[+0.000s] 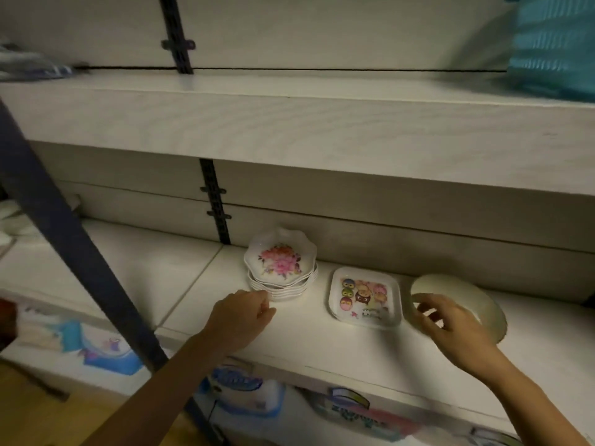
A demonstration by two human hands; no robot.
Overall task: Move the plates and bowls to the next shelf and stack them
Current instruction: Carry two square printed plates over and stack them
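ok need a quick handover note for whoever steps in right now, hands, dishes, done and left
Left hand: loosely closed, holding nothing, just in front of the stack of flower plates.
Right hand: fingers curled on the rim of the tilted cream bowl, not lifted clear.
Square cartoon plate lies flat between the stack and the bowl, all on the lower shelf.
Done: flower plates are stacked.
Left: cartoon plate and bowl are unstacked; whether this is the source or target shelf cannot be told.

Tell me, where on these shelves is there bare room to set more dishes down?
The white upper shelf lies bare between the dark upright rail and the teal basket. Below, there is room left of the stacked scalloped floral plates. It is crowded around the square cartoon plate and the cream bowl.
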